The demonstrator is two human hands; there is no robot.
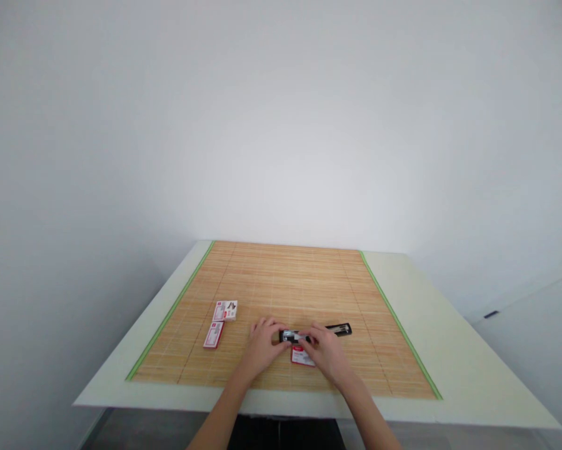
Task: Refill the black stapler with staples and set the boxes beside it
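A black stapler (341, 329) lies opened out flat on the bamboo mat, its metal channel facing up. My left hand (260, 344) grips its left end between thumb and fingers. Over the middle of the stapler, my right hand (325, 350) pinches a small silvery strip of staples (297, 336) at the channel; the fingers partly cover it. Just below the stapler, a red and white staple box (302, 357) lies partly hidden by my right hand.
Left of my hands lie a white and red box (225, 310) and a second red-edged box (213, 335), close together. The bamboo mat (290, 275) has green edging and covers much of the white table (454, 350). A white wall stands behind the table.
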